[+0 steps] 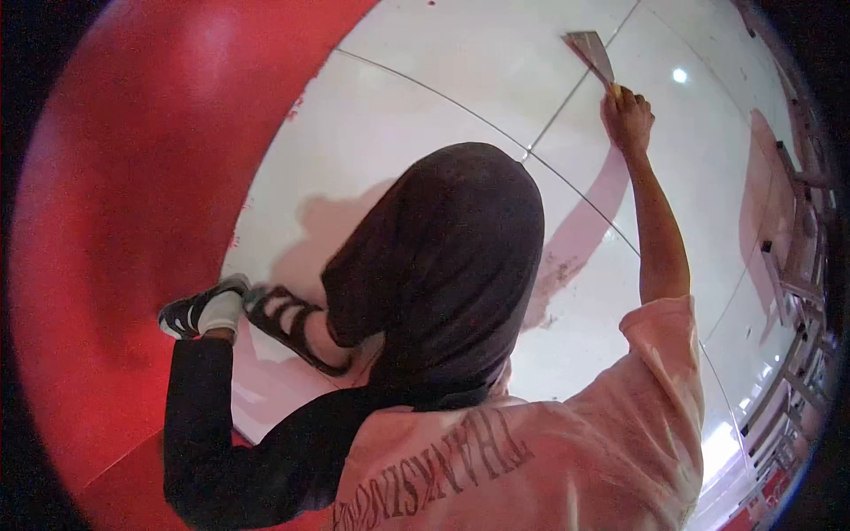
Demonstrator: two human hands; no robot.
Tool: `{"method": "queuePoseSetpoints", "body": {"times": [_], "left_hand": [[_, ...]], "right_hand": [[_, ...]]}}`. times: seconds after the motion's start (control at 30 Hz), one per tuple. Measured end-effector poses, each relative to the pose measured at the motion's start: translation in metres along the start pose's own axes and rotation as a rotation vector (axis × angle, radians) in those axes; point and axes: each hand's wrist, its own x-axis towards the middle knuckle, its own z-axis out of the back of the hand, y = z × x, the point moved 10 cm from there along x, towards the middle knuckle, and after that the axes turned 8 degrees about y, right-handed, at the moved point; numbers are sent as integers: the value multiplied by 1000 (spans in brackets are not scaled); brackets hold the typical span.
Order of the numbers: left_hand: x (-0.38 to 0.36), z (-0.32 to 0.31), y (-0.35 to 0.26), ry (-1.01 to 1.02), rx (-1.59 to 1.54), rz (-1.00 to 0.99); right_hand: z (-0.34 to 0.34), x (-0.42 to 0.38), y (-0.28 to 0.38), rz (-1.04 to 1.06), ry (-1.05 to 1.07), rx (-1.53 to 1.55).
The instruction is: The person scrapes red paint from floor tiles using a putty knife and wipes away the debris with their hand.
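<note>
My right hand [629,119] is closed round the handle of a scraper [595,55], at the end of my outstretched arm in the upper right. The scraper's wide metal blade points up and to the left over the white tiles [460,53], near a tile joint. Whether the blade touches the surface cannot be made out. My left hand does not show. A bent knee in dark cloth [460,239] fills the middle, above my pale printed shirt [549,451].
A red surface [133,177] borders the tiles on the left. Two feet in dark footwear [297,327] are at the lower left. Dark smudges [562,270] mark a tile right of the knee. Frame-like objects [801,283] line the right edge.
</note>
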Motion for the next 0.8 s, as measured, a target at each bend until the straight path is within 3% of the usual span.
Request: {"method": "queuePoseSetpoints", "body": {"times": [0.1,0.17,0.27,0.3,0.37,0.47,0.5,0.57,0.63,0.67,0.7,0.73,0.8], "left_hand": [[-22,60,-14,-9,45,-54],[-31,90,-41,6,87,-133],[-18,93,-124,76,205,-359],[-6,74,-166,133,269,-374],[-12,37,-271,155,295,-669],[35,-50,-305,115,423,-1033],[57,-81,-320,164,358,-1095],[90,-124,-358,259,467,-1119],[114,-131,-391,18,101,-1266],[122,-127,-407,-65,-15,-1266],[129,-124,-419,-143,-130,-1260],[133,-120,-426,-210,-221,-1240],[143,-114,-433,-289,-357,-1191]], "right_hand": [[-8,1,0,114,-61,-13],[12,1,14,91,24,23],[43,-4,43,206,-99,30],[27,2,23,90,-41,125],[17,3,20,92,-7,68],[13,-1,19,40,-26,-72],[16,-2,25,62,-37,-115],[0,-2,12,-110,6,8],[6,-6,55,-60,27,224],[12,-4,99,-74,117,488],[33,-7,159,42,105,443],[24,-13,201,-77,401,510],[50,-23,327,286,469,656]]}}
